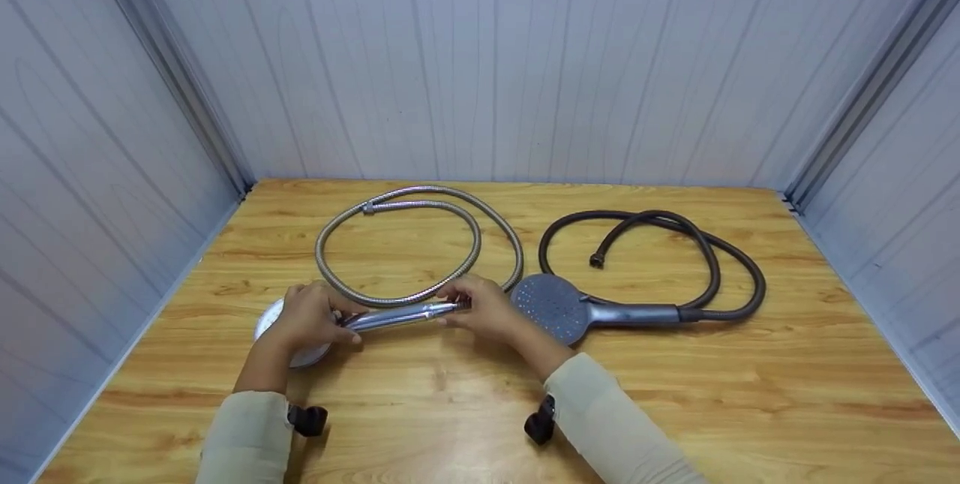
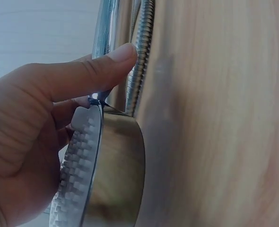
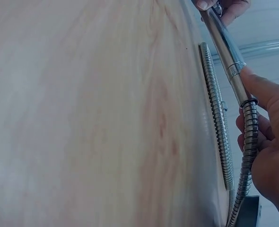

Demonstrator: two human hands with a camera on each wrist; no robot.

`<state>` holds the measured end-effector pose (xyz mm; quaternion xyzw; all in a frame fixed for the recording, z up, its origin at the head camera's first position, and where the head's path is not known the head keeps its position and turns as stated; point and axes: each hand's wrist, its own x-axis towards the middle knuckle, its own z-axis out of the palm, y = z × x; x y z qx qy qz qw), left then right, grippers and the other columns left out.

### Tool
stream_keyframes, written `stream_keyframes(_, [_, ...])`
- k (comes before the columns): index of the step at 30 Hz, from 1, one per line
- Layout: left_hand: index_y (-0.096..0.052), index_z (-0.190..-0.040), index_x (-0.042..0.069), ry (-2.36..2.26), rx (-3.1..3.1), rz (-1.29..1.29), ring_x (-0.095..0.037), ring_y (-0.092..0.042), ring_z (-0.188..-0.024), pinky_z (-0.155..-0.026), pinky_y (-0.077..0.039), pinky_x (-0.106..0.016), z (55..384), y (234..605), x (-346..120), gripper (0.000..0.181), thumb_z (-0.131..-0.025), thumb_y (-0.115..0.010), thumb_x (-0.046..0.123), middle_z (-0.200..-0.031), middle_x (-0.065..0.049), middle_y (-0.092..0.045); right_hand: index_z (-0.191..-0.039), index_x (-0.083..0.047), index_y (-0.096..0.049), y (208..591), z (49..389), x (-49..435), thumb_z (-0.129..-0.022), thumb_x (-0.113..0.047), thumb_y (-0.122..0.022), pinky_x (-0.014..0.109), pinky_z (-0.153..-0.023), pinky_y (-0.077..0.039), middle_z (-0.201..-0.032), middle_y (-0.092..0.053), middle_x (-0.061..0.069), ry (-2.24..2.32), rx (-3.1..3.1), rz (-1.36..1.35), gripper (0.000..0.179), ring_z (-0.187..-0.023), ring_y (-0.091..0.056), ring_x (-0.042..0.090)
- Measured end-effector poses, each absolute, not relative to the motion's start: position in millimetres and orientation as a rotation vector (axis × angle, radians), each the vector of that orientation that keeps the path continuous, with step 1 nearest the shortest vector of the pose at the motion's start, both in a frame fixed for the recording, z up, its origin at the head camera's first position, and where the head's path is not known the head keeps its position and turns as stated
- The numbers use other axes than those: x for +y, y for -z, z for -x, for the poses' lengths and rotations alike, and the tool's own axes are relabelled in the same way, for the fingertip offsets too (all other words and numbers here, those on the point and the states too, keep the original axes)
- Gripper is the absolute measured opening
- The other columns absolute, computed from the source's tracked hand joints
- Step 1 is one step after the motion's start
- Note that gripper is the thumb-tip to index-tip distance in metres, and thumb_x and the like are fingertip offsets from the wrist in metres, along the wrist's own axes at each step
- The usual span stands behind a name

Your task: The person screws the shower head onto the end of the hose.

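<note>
In the head view a chrome shower head (image 1: 397, 317) is held between both hands, its round face at the left and its handle pointing right. My left hand (image 1: 304, 319) grips it at the neck, thumb along the handle. The left wrist view shows the nubby white spray face and the shiny rim (image 2: 120, 170) below the fingers. At the handle's far end, my right hand (image 1: 487, 311) pinches the joint where the ribbed metal hose (image 3: 249, 137) meets the handle. From there the silver hose loops behind the hands on the wooden table (image 1: 450, 409).
A grey shower head (image 1: 551, 308) lies to the right of my right hand, face up, joined to a dark coiled hose (image 1: 760, 285) with a loose end nut (image 1: 596, 260). Pale panelled walls (image 1: 495, 64) close off the table's back and sides.
</note>
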<state>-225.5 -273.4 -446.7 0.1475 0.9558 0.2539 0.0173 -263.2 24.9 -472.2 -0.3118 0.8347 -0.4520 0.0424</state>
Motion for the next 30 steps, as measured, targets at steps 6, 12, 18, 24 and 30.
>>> stream_keyframes(6, [-0.081,-0.097,0.021,-0.808,2.965,-0.456,-0.012,-0.054,-0.073,-0.093,-0.025,-0.054,229.4,455.6,-276.7,0.035,-0.064,-0.092,0.022,-0.074,0.012,-0.069,-0.105,-0.001,-0.07,478.3,263.3,23.5,-0.081,-0.012,-0.08,0.029,-0.081,-0.048,-0.097,-0.065,0.005,1.339,2.578,0.967,0.028,-0.09,-0.06,0.018])
stream_keyframes(12, [-0.081,-0.096,0.017,-0.767,2.98,-0.48,-0.015,-0.057,-0.076,-0.106,-0.017,-0.061,232.6,456.3,-277.2,0.033,-0.065,-0.091,0.017,-0.075,0.008,-0.07,-0.103,-0.002,-0.071,484.1,262.6,22.1,-0.084,-0.006,-0.075,0.03,-0.084,-0.048,-0.098,-0.065,0.006,1.299,2.591,0.963,0.019,-0.092,-0.06,0.019])
stream_keyframes(18, [-0.08,-0.097,0.008,-0.77,2.994,-0.516,-0.019,-0.058,-0.077,-0.108,-0.009,-0.067,236.4,456.5,-279.5,0.031,-0.067,-0.087,0.005,-0.077,0.002,-0.07,-0.107,0.0,-0.071,487.2,261.4,20.5,-0.087,0.0,-0.067,0.035,-0.089,-0.047,-0.1,-0.066,0.011,1.211,2.661,1.084,0.02,-0.096,-0.061,0.024])
stream_keyframes(24, [-0.078,-0.098,0.002,-0.788,3.012,-0.505,-0.028,-0.063,-0.093,-0.109,-0.013,-0.065,238.6,460.0,-280.2,0.03,-0.068,-0.084,-0.001,-0.091,-0.005,-0.073,-0.108,0.002,-0.07,488.1,260.5,20.9,-0.088,-0.001,-0.066,0.035,-0.094,-0.046,-0.105,-0.067,0.013,1.155,2.686,1.144,0.021,-0.102,-0.062,0.026])
stream_keyframes(30, [-0.078,-0.098,0.002,-0.832,2.988,-0.43,-0.024,-0.061,-0.087,-0.092,-0.044,-0.052,238.9,458.7,-280.2,0.03,-0.069,-0.082,-0.004,-0.092,-0.005,-0.071,-0.117,0.001,-0.068,483.5,256.4,23.0,-0.089,-0.004,-0.068,0.036,-0.103,-0.04,-0.122,-0.062,0.015,1.205,2.649,1.06,0.028,-0.117,-0.057,0.028])
